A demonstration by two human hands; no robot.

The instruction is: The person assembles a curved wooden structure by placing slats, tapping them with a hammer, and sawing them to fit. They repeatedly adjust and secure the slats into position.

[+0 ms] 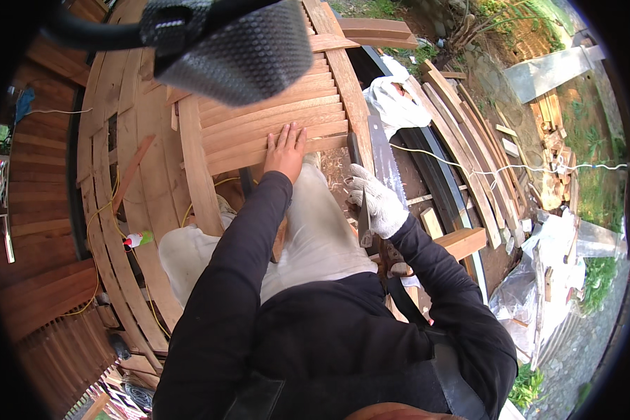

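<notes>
My bare left hand (pixel 287 148) lies flat, fingers spread, on the near slats of a louvred wooden panel (pixel 273 119). My right hand (pixel 379 201), in a white knit glove, has its fingers curled around a dark narrow tool (pixel 364 222). A pointed metal part of it shows below the fingers; its exact kind is unclear. Beside the panel's right stile (pixel 350 84), a saw blade (pixel 385 157) with teeth along its right edge runs down behind the glove. My legs in pale trousers are under my arms, at the panel's near end.
Wide boards (pixel 129 175) lie at left, with a yellow cord and a small white bottle (pixel 140 239) with a red cap. To the right are a white bag (pixel 397 105), black metal bars (pixel 444 182), stacked planks (pixel 472 150), a white cable and plastic sheeting (pixel 539 280). A blurred dark object hangs overhead.
</notes>
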